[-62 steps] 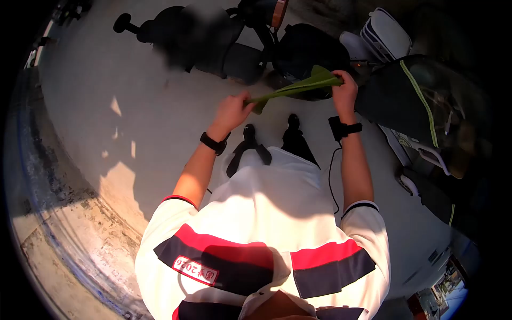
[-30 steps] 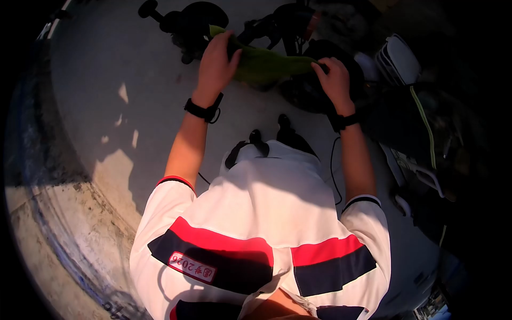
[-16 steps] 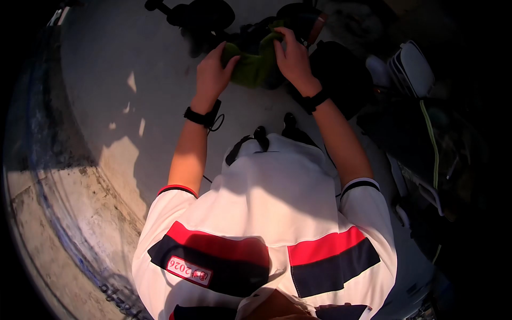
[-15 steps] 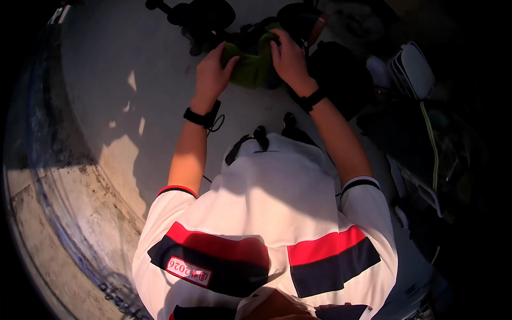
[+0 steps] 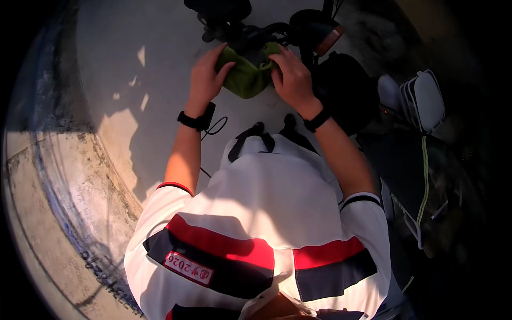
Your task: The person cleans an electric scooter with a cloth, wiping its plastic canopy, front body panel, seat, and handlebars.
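Note:
A green cloth [image 5: 244,77] is stretched between my two hands, its middle sagging in a fold. My left hand [image 5: 209,74] pinches its left end with the thumb and fingers. Its narrower, bunched right end is in the curled fingers of my right hand [image 5: 293,74]. Just beyond the cloth are dark, bar-like parts [image 5: 266,34], too shaded to make out fully. Each wrist wears a black band, and a thin cable loops from the left one.
Rounded black parts, one with a reddish-brown end [image 5: 329,40], stand ahead. A large black object [image 5: 344,90] is at the right, with a grey-white padded case [image 5: 429,101] beyond it. Sunlit concrete [image 5: 69,197] with handwritten marks runs along the left.
Both hands have come slightly closer to my body with the cloth. The cloth now slants, its left part spread wider and its right end bunched. The view has shifted a little.

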Demonstrator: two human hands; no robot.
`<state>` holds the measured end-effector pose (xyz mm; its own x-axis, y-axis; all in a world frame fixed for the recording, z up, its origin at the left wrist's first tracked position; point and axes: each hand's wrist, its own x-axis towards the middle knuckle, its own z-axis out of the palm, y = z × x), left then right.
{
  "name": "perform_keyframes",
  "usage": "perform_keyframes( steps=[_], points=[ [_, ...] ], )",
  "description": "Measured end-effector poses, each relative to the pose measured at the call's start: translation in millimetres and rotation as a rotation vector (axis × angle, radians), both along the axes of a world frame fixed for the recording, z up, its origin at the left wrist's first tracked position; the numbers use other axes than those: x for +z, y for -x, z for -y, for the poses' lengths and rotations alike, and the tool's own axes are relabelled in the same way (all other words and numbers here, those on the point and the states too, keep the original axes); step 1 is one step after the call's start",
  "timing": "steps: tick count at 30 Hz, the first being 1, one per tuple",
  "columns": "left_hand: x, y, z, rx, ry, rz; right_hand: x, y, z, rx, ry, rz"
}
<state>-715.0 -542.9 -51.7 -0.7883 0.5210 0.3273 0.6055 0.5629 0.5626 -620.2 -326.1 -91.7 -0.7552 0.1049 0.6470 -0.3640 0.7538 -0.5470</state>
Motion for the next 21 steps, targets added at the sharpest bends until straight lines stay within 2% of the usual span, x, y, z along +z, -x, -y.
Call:
perform_keyframes(
  steps=[10,21],
  points=[
    [4.3,-0.4,-2.7,-0.048,-0.041,-0.103,-0.7,21.0,-6.5,-0.118,0.070,0.068],
    [4.4,11.0,15.1,-0.196,-0.142,0.021,9.2,36.0,31.0,-0.131,-0.028,0.042]
  ],
)
